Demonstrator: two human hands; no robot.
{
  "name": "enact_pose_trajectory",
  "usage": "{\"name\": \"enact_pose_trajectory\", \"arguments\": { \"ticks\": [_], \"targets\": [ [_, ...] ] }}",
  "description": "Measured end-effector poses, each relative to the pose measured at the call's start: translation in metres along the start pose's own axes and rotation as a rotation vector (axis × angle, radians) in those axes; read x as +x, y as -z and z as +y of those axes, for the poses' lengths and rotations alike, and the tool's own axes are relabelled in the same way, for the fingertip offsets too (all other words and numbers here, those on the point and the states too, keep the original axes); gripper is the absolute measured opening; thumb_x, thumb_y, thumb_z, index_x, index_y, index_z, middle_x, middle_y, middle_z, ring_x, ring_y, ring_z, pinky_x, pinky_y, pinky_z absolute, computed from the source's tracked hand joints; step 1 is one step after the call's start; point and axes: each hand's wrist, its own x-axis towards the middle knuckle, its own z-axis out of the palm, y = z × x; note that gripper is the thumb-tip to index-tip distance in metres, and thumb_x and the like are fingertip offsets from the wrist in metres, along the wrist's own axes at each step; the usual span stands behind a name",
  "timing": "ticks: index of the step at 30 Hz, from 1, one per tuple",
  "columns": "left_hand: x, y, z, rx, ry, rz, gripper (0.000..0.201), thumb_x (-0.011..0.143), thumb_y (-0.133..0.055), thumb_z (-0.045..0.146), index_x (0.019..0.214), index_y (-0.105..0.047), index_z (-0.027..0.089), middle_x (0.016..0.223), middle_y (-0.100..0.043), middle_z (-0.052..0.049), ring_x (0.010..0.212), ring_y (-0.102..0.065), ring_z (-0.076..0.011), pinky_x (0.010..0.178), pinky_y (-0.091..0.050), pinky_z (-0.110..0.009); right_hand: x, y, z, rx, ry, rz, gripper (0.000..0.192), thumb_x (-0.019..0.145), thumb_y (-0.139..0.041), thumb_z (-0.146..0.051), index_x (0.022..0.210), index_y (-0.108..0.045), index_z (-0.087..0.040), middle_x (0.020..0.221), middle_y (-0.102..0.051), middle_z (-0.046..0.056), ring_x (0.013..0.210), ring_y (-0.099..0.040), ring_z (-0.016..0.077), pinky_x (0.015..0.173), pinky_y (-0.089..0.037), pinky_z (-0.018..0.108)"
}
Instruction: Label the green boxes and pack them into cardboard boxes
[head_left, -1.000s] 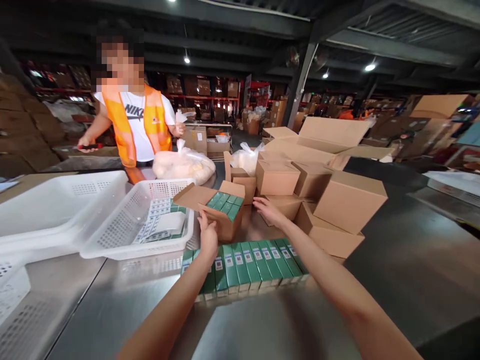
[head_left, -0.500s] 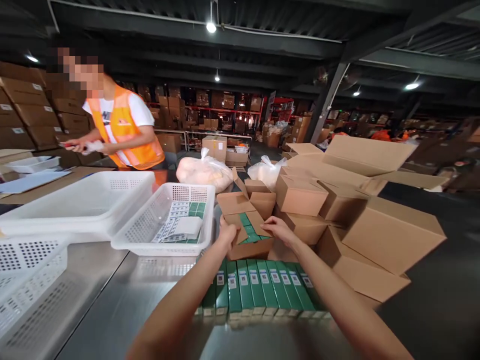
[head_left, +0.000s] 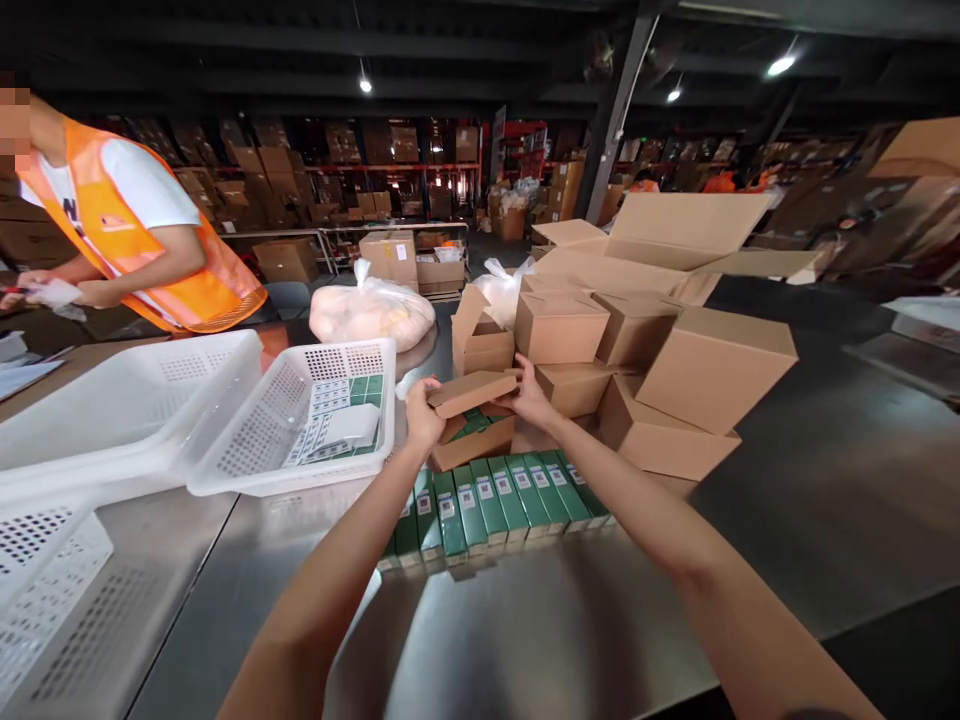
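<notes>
A small carton (head_left: 481, 445) sits mid-view on the worktop (head_left: 525, 620), green packs (head_left: 472, 421) showing inside under its raised lid (head_left: 474, 391). The left hand (head_left: 424, 415) grips the lid at nine o'clock, the right hand (head_left: 529, 397) at three. Green boxes (head_left: 492, 505) line six o'clock; a white basket (head_left: 240, 455) stands at nine, stacked brown boxes (head_left: 716, 370) around two.

A few small lamps (head_left: 365, 85) shine from a dim, nearly black ceiling (head_left: 225, 60), leaving the far shelves (head_left: 352, 168) murky and soft in detail. Pale glare spreads over the surface (head_left: 480, 650) toward its near edge, flanked by dark, soft-edged patches, while the small carton (head_left: 478, 447) is shadowed inside. Wide-angle distortion stretches the white baskets (head_left: 157, 468) by the surface's left edge; the green boxes (head_left: 491, 505) look fairly crisp.
</notes>
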Motion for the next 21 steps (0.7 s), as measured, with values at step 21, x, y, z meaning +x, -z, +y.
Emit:
{"name": "enact_pose_trajectory", "arguments": {
  "ticks": [21],
  "targets": [
    [-0.045,0.037,-0.005,0.502,-0.467,-0.335,0.042,0.102,-0.042,0.041,0.125,-0.069,0.019,0.137,-0.065,-0.013,0.140,-0.048,-0.0289,0.115,-0.043,-0.053,-0.012,0.031,-0.001,-0.283,0.390,-0.304,0.041,0.083,-0.073,-0.047,0.118,-0.075,-0.025,0.129,-0.068,0.004,0.131,-0.056,0.0294,0.118,-0.040,0.045]
  ]
}}
